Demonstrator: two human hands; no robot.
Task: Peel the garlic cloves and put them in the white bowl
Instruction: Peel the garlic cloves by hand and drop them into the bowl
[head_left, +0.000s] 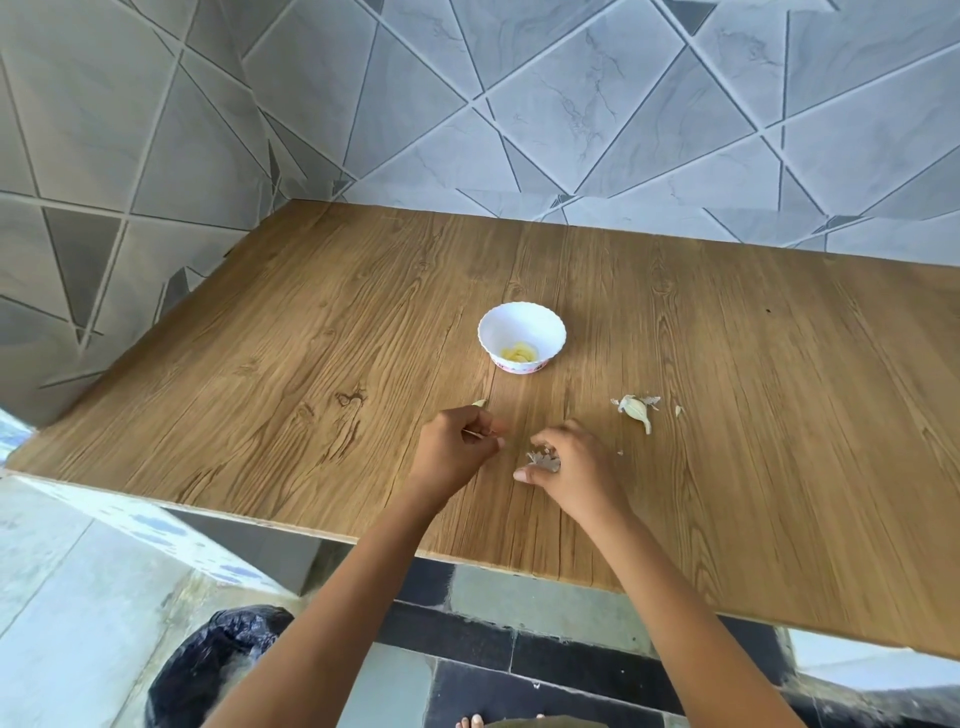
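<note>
**Garlic at a corner bench**

The wood-grain bench (260, 364) meets grey triangle-tiled walls (571, 104). The white bowl (511, 323), mid-bench, holds peeled cloves (518, 354). The left hand (457, 448) pinches a pale sliver (474, 433). The right hand (574, 467) curls round papery garlic skin (543, 460). Another clove (635, 408) lies further right.

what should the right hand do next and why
Probably let the right hand release the loose skins it grips, freeing it for the unpeeled clove lying to its right on the table. The bowl already holds peeled cloves, and that clove still wears its skin.
</note>
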